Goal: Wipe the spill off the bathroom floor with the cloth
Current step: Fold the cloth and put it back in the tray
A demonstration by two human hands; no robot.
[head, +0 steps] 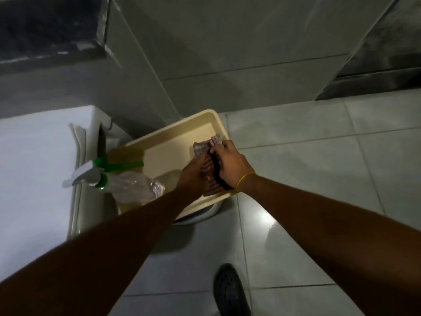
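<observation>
Two hands on one cloth: left hand and right hand both clamped round it, low over the cream tray. Better lifted bunched, clear of the spray bottle, then down to the floor; spill unseen.

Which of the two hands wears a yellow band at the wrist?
The right hand does: a thin yellow band circles its wrist. The left hand has a bare wrist. Both hold the checked cloth over the cream tray.
</observation>
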